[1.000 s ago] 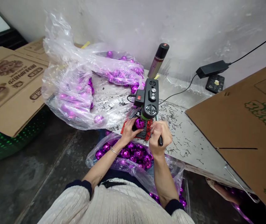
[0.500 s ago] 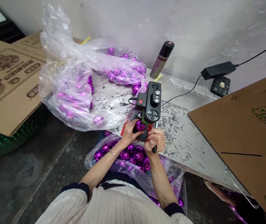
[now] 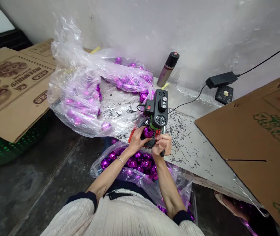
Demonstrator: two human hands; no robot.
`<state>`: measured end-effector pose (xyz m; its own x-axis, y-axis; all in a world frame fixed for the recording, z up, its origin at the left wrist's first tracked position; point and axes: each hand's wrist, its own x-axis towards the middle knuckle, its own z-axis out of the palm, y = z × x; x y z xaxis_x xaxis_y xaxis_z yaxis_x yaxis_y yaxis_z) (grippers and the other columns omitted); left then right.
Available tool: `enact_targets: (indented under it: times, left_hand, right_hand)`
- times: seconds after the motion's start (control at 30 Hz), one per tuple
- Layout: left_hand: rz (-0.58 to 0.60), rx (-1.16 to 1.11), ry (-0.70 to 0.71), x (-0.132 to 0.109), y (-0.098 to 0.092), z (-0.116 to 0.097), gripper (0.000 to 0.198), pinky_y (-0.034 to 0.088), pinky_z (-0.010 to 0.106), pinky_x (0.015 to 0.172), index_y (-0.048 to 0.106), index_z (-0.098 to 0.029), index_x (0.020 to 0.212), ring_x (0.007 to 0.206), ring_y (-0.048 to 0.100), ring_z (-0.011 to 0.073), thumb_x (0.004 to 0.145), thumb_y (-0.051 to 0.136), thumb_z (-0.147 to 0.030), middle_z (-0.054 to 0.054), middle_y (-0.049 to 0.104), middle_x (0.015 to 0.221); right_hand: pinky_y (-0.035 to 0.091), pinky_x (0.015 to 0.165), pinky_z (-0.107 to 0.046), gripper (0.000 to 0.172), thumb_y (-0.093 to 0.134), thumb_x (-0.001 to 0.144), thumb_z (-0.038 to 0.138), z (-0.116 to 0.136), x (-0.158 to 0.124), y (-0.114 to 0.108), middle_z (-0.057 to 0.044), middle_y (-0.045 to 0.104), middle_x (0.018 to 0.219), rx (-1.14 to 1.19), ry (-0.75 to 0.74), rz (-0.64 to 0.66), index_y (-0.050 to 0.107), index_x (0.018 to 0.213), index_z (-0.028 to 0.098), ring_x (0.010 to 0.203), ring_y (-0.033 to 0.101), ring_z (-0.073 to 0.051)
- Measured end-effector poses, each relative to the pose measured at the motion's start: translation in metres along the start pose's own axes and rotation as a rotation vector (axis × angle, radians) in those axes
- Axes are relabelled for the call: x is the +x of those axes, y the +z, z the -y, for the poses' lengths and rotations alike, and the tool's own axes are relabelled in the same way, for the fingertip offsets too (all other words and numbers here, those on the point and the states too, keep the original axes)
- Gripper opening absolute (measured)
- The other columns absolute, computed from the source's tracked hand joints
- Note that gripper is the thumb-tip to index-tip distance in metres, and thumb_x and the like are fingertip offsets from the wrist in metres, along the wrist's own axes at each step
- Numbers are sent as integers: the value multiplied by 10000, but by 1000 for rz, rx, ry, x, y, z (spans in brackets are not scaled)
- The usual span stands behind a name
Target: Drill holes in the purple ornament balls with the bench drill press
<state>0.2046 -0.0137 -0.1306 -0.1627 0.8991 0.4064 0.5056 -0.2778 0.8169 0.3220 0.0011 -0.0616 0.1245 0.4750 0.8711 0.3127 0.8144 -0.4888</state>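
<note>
My left hand (image 3: 136, 140) has its fingers and thumb around a shiny purple bauble (image 3: 148, 132), held under the head of a small black bench machine (image 3: 160, 108) with a red switch. The machine's lever (image 3: 162, 152), a metal rod with a black grip, is in my closed right hand (image 3: 161, 145). Beneath the bauble is the machine's black and red base (image 3: 152, 143), partly hidden by my hands. In front of my body, an open clear bag (image 3: 98, 166) holds several purple mirrored baubles (image 3: 146, 163).
A large clear bag (image 3: 81, 82) of purple baubles covers the table's left side. Small black bits litter the tabletop (image 3: 191, 154). A spray can (image 3: 168, 69) and a power adapter (image 3: 222, 79) stand near the wall. Cardboard boxes (image 3: 14, 88) flank both sides.
The camera view has shifted slightly. Both hands keep their places at the bauble and the lever; otherwise little differs.
</note>
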Motion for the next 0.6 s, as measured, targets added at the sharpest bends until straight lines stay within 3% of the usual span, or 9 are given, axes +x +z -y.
enact_targets:
  times: [0.2,0.33,0.47,0.6]
  left_hand:
    - [3,-8,-1,3,-2,-2,591,506,489,1079,542,-202,1403,1290,618,315,889,752,-402,162,655,1357]
    - [-5,-14,10,4,0,-1,591,504,499,1082,553,-195,1393,1282,625,317,885,755,-418,167,662,1347]
    - [2,-37,-12,8,3,3,640,491,507,1102,565,-187,1386,1299,616,323,853,784,-465,172,656,1362]
    - [-33,-54,-60,3,-5,-2,693,467,525,1131,564,-183,1401,1306,614,332,828,804,-490,177,653,1374]
  right_hand:
    - [503,698,-354,337,359,1035,312,-6,-4,1,35,527,704,-17,-45,10,457,721,238,599,543,-129]
    - [455,619,-306,362,376,1034,316,-4,4,-1,24,538,685,-21,-121,43,451,690,232,587,530,-121]
    - [414,613,-287,353,390,1030,231,18,36,-6,27,519,658,-19,-16,77,456,683,229,623,537,-121]
    - [414,638,-294,408,392,1050,309,42,70,-11,30,490,641,-64,143,152,432,652,232,630,517,-116]
